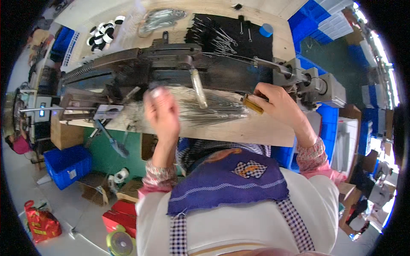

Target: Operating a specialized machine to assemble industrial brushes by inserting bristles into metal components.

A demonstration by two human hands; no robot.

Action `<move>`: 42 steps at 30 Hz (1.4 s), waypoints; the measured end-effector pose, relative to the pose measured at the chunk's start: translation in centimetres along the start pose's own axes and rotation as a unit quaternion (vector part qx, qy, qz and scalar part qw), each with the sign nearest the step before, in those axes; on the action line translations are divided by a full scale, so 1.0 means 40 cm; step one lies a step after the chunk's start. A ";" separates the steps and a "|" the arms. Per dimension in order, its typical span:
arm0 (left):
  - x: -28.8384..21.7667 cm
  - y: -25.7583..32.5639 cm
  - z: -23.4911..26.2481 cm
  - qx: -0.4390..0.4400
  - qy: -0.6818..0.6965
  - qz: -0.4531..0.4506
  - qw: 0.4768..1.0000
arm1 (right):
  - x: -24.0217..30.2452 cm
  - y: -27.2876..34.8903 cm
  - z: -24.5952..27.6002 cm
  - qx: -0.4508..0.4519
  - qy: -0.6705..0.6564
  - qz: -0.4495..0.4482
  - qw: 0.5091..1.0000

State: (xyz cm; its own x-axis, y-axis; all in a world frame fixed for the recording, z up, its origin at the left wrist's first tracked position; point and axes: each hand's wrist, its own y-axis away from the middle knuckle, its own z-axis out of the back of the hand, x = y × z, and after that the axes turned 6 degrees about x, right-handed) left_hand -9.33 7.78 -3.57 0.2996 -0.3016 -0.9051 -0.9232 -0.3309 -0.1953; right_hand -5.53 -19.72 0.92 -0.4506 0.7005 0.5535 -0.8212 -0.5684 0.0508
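Observation:
My right hand [279, 104] grips a small brass-yellow block [253, 103] with a dark upper edge, just below the machine's right end. My left hand [162, 112] is smeared by motion over the front of the bench. Its fingers look curled, but whether they hold anything is unclear. Between the hands lies a bundle of thin metal wires [213, 112] on the wooden bench. A lever with a pale, worn handle [198, 88] slants down over them from a long dark metal machine [141, 64]. A thin rod [230, 56] runs from its carriage to the spindle [305, 77] at the right.
Behind the machine, looped metal pieces [222, 42] lie on a black cloth [265, 47] beside a blue cap [266, 30]. White and black rings [100, 36] and a bag of wires [164, 19] sit further left. A blue crate [68, 166] stands on the floor.

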 end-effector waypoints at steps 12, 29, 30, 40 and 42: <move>0.099 -0.073 -0.256 0.141 0.099 0.285 0.943 | 0.049 0.080 0.131 -0.058 -0.069 0.021 0.996; 0.101 -0.063 -0.226 0.130 0.031 0.266 0.955 | 0.018 -0.274 0.135 0.135 -0.305 -0.049 0.941; 0.093 -0.070 -0.235 0.140 0.024 0.271 0.952 | 0.011 -0.279 0.135 0.124 -0.313 -0.053 0.940; 0.038 -0.102 -0.235 0.149 0.471 0.337 0.802 | 0.048 -0.226 0.175 -0.103 0.190 -0.074 0.974; 0.039 -0.097 -0.226 0.122 0.491 0.350 0.788 | 0.056 -0.210 0.125 -0.134 0.204 0.086 0.966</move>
State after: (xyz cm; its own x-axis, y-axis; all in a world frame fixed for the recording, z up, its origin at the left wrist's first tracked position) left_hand -3.11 0.51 -0.81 -0.3726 -0.9204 -0.1181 -0.9280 0.3696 0.0472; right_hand 2.09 -15.55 5.89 -0.6446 0.7481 0.1576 -0.7578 -0.5980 -0.2611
